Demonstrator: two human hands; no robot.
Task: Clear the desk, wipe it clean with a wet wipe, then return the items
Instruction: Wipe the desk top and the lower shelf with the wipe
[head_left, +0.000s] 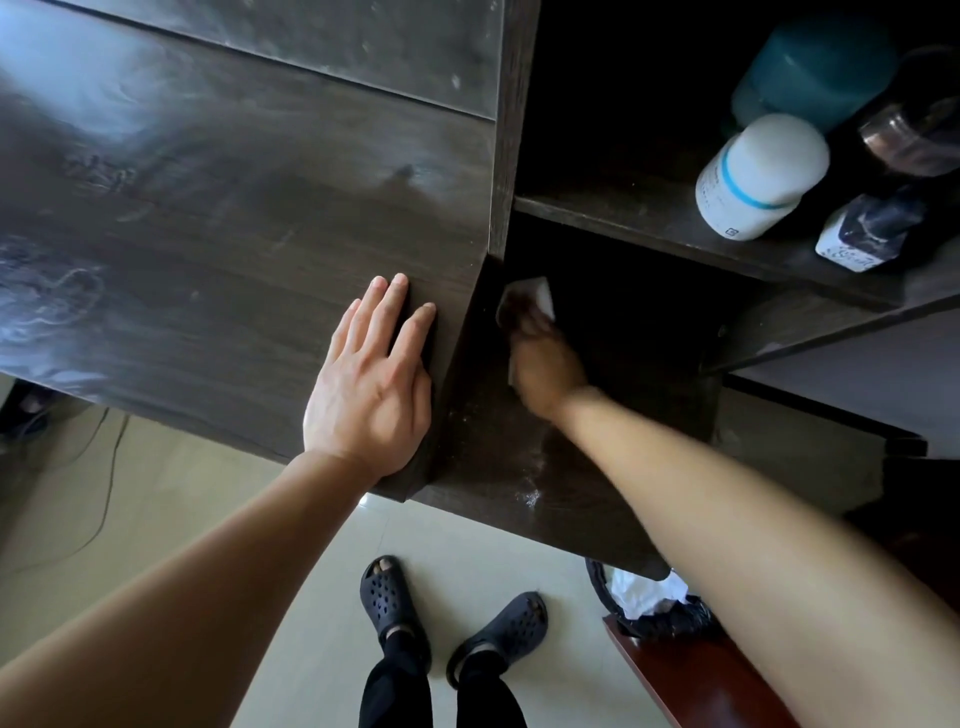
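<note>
Dark wood desk (208, 234) bears the left hand (369, 384) at centre frame, fingers straight and together, probably as support. Just right of it, the right hand (540, 364) is on the wet wipe (530, 296) in the lower shelf (498, 467). Its fingers are blurred, so I cannot tell their state.

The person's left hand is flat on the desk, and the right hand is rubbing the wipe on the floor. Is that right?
Not quite. The right hand is rubbing the wipe on the low shelf beside the desk, not on the floor; the head view shows it. The left hand does lie flat on the desk.
</note>
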